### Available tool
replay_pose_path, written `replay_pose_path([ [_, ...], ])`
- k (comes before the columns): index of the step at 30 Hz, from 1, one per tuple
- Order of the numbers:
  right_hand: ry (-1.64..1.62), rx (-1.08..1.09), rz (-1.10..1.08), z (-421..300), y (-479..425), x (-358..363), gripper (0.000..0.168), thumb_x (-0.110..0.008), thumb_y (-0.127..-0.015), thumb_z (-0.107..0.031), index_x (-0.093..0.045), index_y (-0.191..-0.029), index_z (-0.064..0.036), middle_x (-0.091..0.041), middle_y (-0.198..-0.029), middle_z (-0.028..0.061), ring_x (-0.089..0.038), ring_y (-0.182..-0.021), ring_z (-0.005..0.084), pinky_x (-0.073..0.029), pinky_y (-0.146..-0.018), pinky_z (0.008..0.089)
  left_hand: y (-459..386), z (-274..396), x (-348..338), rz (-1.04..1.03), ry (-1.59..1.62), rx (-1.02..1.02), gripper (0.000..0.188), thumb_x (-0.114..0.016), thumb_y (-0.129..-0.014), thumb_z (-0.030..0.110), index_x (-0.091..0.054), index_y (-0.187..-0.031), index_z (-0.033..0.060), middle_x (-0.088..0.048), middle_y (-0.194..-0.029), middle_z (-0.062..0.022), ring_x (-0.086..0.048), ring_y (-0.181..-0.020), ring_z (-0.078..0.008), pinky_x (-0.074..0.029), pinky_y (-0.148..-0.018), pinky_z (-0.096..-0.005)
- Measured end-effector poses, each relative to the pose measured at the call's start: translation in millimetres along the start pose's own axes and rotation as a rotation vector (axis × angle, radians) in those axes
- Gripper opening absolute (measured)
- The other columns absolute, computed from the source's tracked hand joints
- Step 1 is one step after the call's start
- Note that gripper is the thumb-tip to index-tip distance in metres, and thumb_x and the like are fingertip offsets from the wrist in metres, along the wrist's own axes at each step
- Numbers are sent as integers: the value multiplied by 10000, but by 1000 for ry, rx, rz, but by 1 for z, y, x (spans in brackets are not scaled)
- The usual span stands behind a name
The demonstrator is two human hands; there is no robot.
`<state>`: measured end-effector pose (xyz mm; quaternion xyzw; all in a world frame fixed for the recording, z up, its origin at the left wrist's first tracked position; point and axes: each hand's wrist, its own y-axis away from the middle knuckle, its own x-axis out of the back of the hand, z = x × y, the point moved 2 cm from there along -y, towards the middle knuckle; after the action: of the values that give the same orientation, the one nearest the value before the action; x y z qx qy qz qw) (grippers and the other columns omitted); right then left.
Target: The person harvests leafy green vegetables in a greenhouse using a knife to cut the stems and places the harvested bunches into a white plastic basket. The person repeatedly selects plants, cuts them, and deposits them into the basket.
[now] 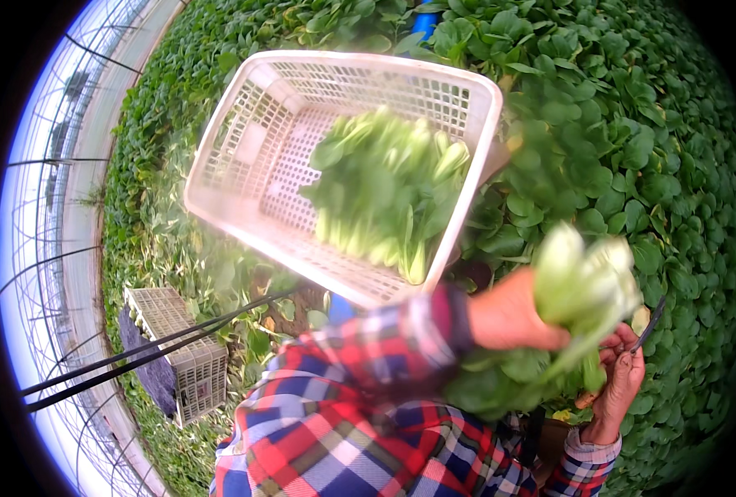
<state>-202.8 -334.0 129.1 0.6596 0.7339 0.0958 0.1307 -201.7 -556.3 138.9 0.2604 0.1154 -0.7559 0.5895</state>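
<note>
My left hand (517, 314), blurred, grips a bunch of leafy greens with pale, thick stems (576, 279), which look like bok choy. The stem ends point up and away from me, while the leaves hang below the hand. Close beside the bunch, my right hand (620, 373) holds a thin dark blade (649, 326) between thumb and fingers; its handle is hidden. Beyond my left forearm stands a white plastic crate (250, 230) with slotted walls. Rows of similar greens (374, 192) lie in its right part, with stems towards its two long sides.
Dense leafy plants (629, 161) surround the crate at top and right. A second slotted crate (197, 366) rests at lower left beside dark netting (150, 373). Two dark cords (156, 348) cross there. Blue material (426, 25) shows beyond the crate; greenhouse framing (51, 205) lines the left.
</note>
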Motion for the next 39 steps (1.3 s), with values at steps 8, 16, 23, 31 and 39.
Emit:
replay_pose_path([
  [8, 158, -100, 20, 17, -20, -6, 273, -526, -819, -135, -458, -1043, 7, -558, -824, 97, -495, -524, 74, -347, -398, 139, 54, 94, 206, 516, -467, 7, 458, -616, -637, 12, -485, -1077, 15, -558, -975, -66, -540, -861, -157, -438, -770, -287],
  [16, 296, -188, 43, 31, -26, 1, 253, -530, -813, -116, -464, -1026, 2, -563, -804, 86, -495, -521, 70, -342, -395, 144, 55, 16, 279, 38, -1530, 846, 439, -680, -540, 102, -555, -961, 86, -606, -856, -140, -583, -803, -287, -458, -746, -339],
  [23, 357, -239, 76, 37, -27, 1, 236, -527, -808, -88, -465, -1018, 1, -568, -803, 80, -499, -518, 72, -345, -395, 147, 60, 4, 298, 415, -1173, 756, 485, -697, -507, 115, -560, -971, 78, -607, -861, -94, -574, -806, -204, -436, -766, -282],
  [31, 406, -259, 30, 43, -42, -15, 227, -525, -806, -83, -465, -1006, 5, -568, -791, 74, -500, -517, 71, -346, -398, 146, 42, 7, 345, 675, -1007, 232, 422, -631, -637, 92, -530, -1046, 63, -592, -919, -107, -563, -864, -209, -440, -758, -300],
  [39, 407, -273, 34, 51, -46, -14, 220, -522, -806, -73, -463, -1000, 12, -569, -785, 78, -503, -517, 72, -349, -395, 146, -28, -29, 318, 898, -1123, 330, 413, -666, -575, 154, -572, -962, 44, -606, -851, -147, -590, -796, -244, -451, -721, -296],
])
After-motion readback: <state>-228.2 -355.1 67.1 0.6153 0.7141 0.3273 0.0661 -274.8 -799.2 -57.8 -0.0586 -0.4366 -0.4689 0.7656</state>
